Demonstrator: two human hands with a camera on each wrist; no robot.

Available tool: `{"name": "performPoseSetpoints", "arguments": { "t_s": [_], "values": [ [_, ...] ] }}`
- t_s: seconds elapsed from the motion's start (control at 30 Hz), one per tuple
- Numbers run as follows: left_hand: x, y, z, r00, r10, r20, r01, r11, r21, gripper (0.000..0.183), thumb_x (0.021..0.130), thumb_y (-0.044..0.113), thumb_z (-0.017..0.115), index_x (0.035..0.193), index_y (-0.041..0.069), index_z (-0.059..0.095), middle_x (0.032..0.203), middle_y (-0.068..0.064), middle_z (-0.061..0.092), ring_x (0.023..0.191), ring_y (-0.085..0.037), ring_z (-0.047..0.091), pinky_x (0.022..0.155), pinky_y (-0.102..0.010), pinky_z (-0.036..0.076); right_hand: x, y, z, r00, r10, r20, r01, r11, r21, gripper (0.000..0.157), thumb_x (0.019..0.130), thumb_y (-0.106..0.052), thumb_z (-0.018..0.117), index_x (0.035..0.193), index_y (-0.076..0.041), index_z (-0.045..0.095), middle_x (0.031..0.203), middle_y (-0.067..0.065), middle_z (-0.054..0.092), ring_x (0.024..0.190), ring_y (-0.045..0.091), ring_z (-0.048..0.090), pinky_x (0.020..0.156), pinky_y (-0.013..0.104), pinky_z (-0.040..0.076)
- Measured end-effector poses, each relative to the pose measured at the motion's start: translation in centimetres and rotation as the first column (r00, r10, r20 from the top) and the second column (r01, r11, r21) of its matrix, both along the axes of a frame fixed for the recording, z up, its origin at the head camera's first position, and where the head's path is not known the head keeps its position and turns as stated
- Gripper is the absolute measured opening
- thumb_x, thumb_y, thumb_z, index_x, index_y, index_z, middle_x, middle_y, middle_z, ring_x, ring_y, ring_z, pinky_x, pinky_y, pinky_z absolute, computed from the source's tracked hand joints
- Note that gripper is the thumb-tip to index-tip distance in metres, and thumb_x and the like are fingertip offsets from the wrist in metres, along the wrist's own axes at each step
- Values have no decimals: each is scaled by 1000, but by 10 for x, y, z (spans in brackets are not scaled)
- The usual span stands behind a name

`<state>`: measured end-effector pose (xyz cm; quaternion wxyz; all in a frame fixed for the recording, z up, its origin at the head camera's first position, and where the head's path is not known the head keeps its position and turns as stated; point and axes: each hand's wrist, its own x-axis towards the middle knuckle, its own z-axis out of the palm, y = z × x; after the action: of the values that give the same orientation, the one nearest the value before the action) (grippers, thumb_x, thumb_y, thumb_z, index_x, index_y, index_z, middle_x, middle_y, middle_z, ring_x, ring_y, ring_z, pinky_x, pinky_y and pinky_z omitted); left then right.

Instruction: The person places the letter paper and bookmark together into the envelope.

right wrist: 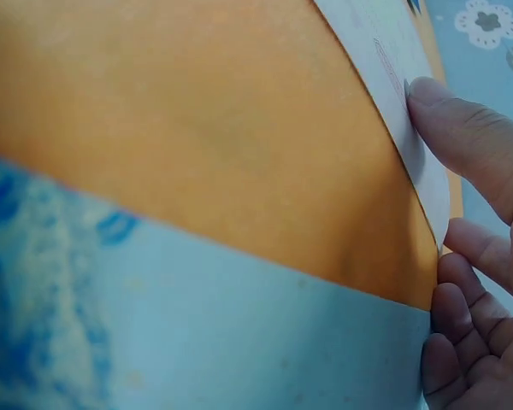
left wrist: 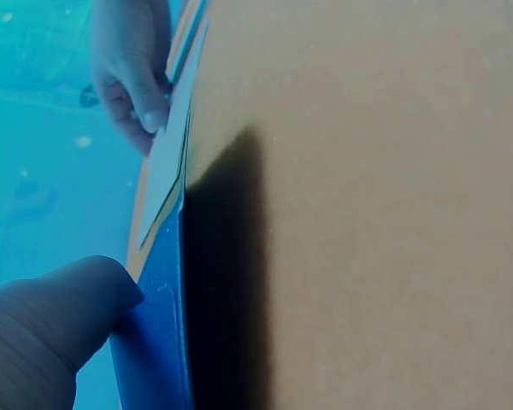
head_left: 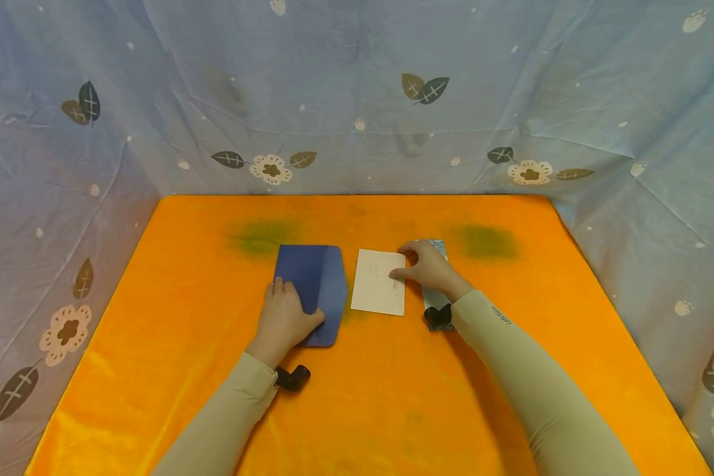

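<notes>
White card (head_left: 376, 285) between both grips, right grip (head_left: 425, 266) nearer, pinching its far right edge; card extends leftward and nearward from there, long axis front-to-back. Left grip (head_left: 283, 322) clamped on blue envelope (head_left: 303, 268), envelope flap (head_left: 335, 287) facing card across gap. Patterned piece (head_left: 433, 296) below right grip.

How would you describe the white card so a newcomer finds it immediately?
On the orange cloth, look between the blue envelope at the left hand and the blue-patterned strip partly under the right hand. That hand pinches the white card. Unlike its neighbours, it shows no blue, only faint marks on white.
</notes>
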<state>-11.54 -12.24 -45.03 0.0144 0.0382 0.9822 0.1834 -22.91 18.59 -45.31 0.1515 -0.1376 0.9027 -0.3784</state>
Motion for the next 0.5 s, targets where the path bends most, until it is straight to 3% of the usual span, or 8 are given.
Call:
{"name": "performPoseSetpoints", "arguments": {
  "t_s": [0.5],
  "values": [
    [0, 0, -1, 1000, -3, 4, 3, 1000, -1, 86, 79, 45, 69, 126, -23, 44, 132, -44, 41, 133, -54, 30, 115, -54, 19, 1, 0, -1, 1000, -12, 21, 12, 1000, -1, 63, 81, -33, 79, 132, -5, 53, 129, 12, 47, 109, 28, 45, 96, 44, 43]
  ]
}}
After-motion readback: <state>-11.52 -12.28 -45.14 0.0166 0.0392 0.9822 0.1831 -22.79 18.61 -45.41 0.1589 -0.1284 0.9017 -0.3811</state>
